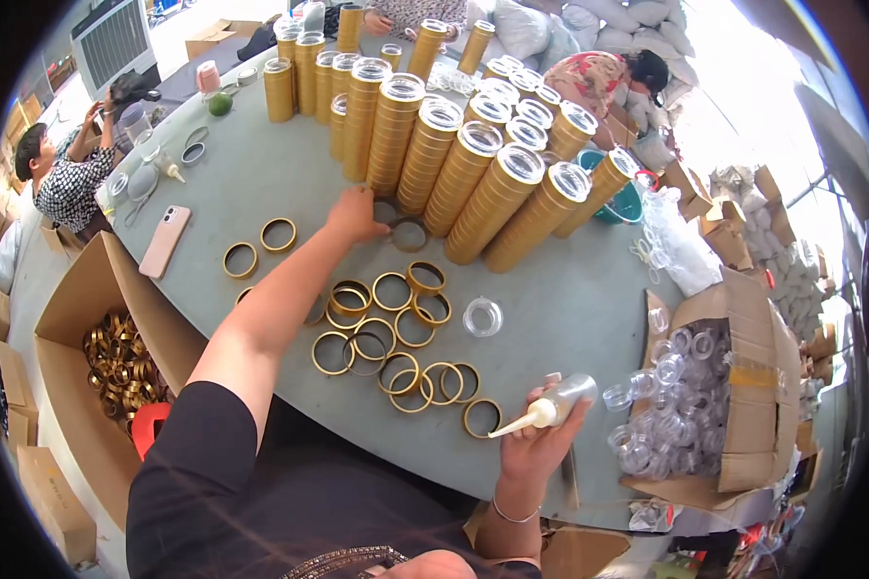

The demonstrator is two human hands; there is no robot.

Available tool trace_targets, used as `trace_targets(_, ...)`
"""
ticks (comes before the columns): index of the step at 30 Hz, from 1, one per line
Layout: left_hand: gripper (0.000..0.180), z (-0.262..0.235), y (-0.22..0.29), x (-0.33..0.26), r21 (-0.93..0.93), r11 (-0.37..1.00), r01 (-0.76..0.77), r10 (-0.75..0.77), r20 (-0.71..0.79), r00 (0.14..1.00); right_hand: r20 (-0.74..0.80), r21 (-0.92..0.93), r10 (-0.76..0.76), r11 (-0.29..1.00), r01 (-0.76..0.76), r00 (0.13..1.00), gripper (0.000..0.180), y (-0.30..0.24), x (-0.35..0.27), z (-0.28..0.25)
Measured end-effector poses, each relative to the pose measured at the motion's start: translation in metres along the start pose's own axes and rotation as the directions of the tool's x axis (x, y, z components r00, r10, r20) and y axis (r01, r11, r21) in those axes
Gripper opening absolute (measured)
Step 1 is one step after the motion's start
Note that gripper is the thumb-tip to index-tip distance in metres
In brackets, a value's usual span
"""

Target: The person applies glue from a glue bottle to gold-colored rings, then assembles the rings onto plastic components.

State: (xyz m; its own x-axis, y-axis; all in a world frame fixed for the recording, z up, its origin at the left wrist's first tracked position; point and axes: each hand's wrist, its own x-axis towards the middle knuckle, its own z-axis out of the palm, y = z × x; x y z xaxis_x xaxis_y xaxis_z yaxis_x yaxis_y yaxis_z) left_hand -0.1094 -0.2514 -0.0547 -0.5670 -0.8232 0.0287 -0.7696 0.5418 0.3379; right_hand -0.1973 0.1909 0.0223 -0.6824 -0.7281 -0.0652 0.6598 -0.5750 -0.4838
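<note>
My left hand (357,214) reaches to the foot of the tall stacks of gold rings (389,145), which have clear plastic tops. Its fingers are curled in beside a clear ring (410,234) lying on the table; what they hold, if anything, is hidden. My right hand (541,434) grips a squeeze bottle (562,398) with a long pale nozzle pointing left. Below that nozzle tip lies a gold ring (482,419). Several loose gold rings (391,291) are spread between my arms, some overlapping. A separate clear plastic ring (483,317) rests to their right.
At the left stands a cardboard box (77,318) filled with gold rings. A tipped carton (753,386) at the right spills clear plastic rings. A pink phone (165,241) lies near the table's left edge. Other people sit across and to the left; a teal basin (620,200) stands behind the stacks.
</note>
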Motion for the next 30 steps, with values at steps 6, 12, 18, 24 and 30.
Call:
trace_targets(6, 0.082, 0.002, -0.022, -0.016, -0.829, 0.548, 0.117, 0.011, 0.147, 0.989, -0.149, -0.03, -0.086, 0.996, 0.083, 0.985, 0.056, -0.006, -0.009, -0.01)
trace_targets(12, 0.082, -0.024, -0.031, -0.061, -0.679, 0.732, -0.053, 0.136, 0.069, 0.988, -0.207, -0.043, -0.049, 0.998, 0.041, 0.977, 0.052, -0.001, -0.006, -0.009)
trace_targets(18, 0.078, -0.007, -0.046, -0.062, -0.887, 0.46, -0.041, 0.149, 0.031, 0.988, -0.132, -0.226, -0.272, 0.945, 0.238, 0.953, 0.057, 0.004, -0.01, 0.021)
trace_targets(24, 0.078, -0.044, -0.05, -0.069, -0.513, 0.858, -0.038, 0.129, 0.143, 0.981, 0.099, -0.511, -0.542, 0.692, 0.51, 0.835, 0.062, 0.006, -0.018, 0.012)
trace_targets(30, 0.075, -0.078, -0.042, -0.096, -0.103, 0.988, -0.116, 0.126, 0.093, 0.988, 0.2, -0.56, -0.567, 0.603, 0.568, 0.799, 0.064, 0.006, -0.027, 0.015)
